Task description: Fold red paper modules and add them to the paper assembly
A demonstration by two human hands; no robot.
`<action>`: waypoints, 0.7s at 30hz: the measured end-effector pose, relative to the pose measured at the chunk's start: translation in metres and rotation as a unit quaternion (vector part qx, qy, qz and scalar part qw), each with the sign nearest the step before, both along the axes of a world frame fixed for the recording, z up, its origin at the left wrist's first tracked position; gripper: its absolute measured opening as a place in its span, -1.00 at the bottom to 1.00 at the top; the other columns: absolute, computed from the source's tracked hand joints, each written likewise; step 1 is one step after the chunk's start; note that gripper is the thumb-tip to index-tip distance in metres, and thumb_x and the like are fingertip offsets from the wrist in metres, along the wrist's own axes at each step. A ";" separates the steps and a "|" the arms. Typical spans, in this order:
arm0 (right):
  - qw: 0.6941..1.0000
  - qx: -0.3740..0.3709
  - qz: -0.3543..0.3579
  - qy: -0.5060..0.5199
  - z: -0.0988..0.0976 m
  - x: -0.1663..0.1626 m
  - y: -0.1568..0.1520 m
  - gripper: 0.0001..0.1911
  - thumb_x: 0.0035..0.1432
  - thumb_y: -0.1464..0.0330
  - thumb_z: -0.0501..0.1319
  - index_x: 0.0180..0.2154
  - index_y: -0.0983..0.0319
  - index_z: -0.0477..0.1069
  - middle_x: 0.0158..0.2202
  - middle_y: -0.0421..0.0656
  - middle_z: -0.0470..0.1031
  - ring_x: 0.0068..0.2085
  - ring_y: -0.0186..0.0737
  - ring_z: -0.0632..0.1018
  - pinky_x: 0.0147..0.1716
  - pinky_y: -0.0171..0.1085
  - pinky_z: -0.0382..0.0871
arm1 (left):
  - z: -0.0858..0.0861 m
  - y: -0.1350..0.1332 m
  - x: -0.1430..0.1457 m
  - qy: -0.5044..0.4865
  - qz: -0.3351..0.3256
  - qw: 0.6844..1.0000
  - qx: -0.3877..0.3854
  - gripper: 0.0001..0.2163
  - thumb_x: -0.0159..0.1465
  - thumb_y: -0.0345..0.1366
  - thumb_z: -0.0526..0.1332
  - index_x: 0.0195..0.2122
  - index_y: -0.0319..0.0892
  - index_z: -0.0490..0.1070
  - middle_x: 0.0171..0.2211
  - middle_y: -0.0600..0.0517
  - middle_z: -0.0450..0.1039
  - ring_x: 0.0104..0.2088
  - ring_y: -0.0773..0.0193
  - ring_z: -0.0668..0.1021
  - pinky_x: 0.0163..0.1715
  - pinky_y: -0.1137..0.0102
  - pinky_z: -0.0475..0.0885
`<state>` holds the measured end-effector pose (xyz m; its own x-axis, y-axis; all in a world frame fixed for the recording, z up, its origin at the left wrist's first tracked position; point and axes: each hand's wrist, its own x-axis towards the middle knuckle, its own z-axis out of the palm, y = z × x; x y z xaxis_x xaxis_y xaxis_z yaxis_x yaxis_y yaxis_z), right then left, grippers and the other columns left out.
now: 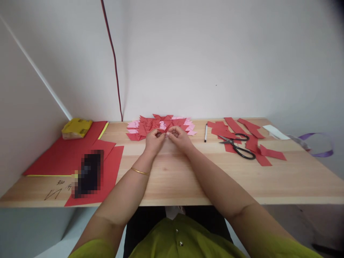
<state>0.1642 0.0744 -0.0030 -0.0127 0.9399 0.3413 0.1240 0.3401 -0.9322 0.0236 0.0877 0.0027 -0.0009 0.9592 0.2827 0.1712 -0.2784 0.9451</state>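
The left hand [155, 140] pinches a small red paper piece [161, 130] between closed fingertips; the right hand [180, 139] brings thumb and fingers to the same spot, though whether they clamp it I cannot tell. Just behind the grip lies a cluster of folded red and pink papers [145, 123]. Left of the grip, a yellow packet [77, 127] on red sheets [67, 150] bears dark print too small to read; nearer the person, handwriting [60, 182] marks the tabletop [172, 172], perhaps digits, not surely legible. Right of the grip are a white marker [206, 132], then black-handled scissors [231, 142] among red scraps [235, 126].
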 end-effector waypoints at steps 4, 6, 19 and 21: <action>1.000 0.004 0.007 -0.007 0.002 0.000 -0.001 -0.74 -0.01 0.18 0.24 -0.38 0.21 0.27 -0.46 -0.23 0.36 -0.45 -0.32 0.39 -0.43 -0.31 0.29 | 0.006 -0.005 0.001 0.082 0.000 0.994 0.072 -0.95 0.04 -0.34 0.24 -0.51 -0.20 0.43 -0.54 0.08 0.37 -0.49 0.34 0.37 -0.45 0.44 0.23; 1.000 0.009 0.000 -0.027 0.004 0.000 -0.003 -0.77 0.01 0.19 0.21 -0.42 0.21 0.26 -0.48 -0.24 0.33 -0.46 -0.32 0.37 -0.44 -0.31 0.26 | 0.008 -0.007 0.001 0.097 -0.002 0.992 0.085 -0.93 0.05 -0.33 0.23 -0.53 -0.20 0.40 -0.54 0.09 0.35 -0.49 0.35 0.36 -0.45 0.44 0.21; 0.999 -0.048 0.013 -0.015 0.009 0.003 -0.005 -0.87 0.02 0.31 0.10 -0.50 0.21 0.19 -0.56 -0.30 0.30 -0.50 -0.37 0.35 -0.44 -0.34 0.22 | 0.005 -0.007 0.006 -0.199 -0.099 0.967 -0.121 -0.76 -0.04 -0.32 0.29 -0.61 -0.19 0.16 -0.66 0.18 0.18 -0.60 0.44 0.30 -0.53 0.48 0.20; 0.998 -0.061 0.023 0.003 0.009 0.003 -0.005 -0.89 0.00 0.32 0.10 -0.49 0.22 0.21 -0.56 -0.31 0.30 -0.51 -0.39 0.33 -0.44 -0.35 0.22 | 0.005 -0.007 0.007 -0.215 -0.115 0.961 -0.132 -0.77 -0.06 -0.33 0.30 -0.60 -0.20 0.19 -0.64 0.16 0.24 -0.58 0.43 0.34 -0.51 0.48 0.23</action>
<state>0.1674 0.0693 0.0060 -0.0548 0.9728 0.2249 0.1054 0.2297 -0.9675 0.0307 0.0807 0.0079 0.1571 0.9863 0.0507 -0.2884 -0.0033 0.9575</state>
